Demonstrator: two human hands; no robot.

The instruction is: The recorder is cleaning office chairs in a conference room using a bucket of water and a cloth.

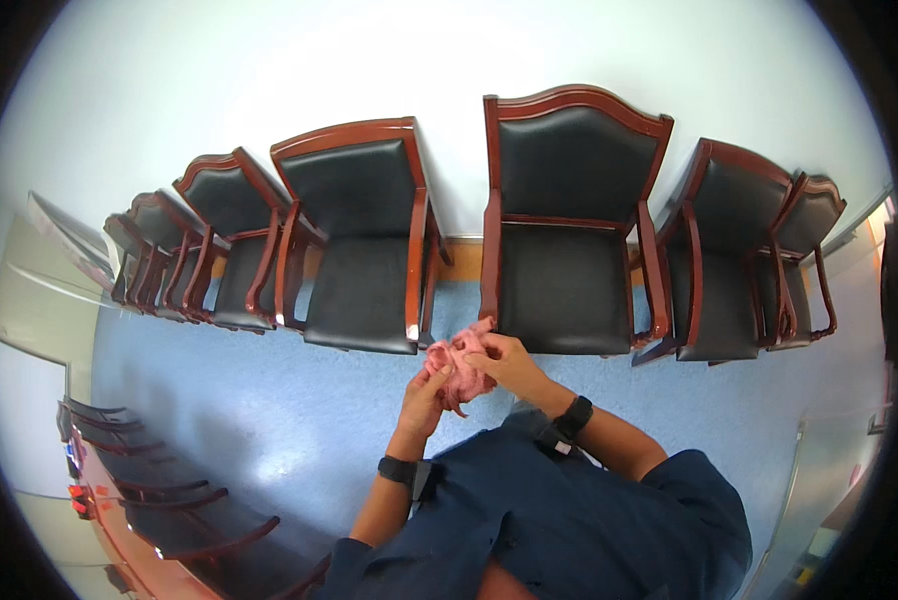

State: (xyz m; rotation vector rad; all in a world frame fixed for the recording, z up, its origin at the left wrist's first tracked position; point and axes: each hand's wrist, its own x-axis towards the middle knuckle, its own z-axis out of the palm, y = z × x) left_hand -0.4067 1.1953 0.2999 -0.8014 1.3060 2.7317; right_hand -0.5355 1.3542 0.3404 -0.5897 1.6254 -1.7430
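Observation:
Both hands hold a crumpled pink cloth [464, 371] in front of my body, above the blue floor. My left hand [424, 397] pinches its left side between thumb and fingers. On the cloth's right side, my right hand [505, 364] grips it near the top. Just beyond the cloth stand two wooden armchairs with black padded seats and backs: one [362, 292] ahead to the left, the other [565, 289] ahead to the right. Each of my wrists wears a black band.
More armchairs [242, 277] continue the row on the left, and others [719, 300] on the right, along a white wall [449, 82]. At the lower left, another row of dark chairs [193, 525] stands by a reddish-brown table [130, 551]. Blue floor [269, 405] lies between the rows.

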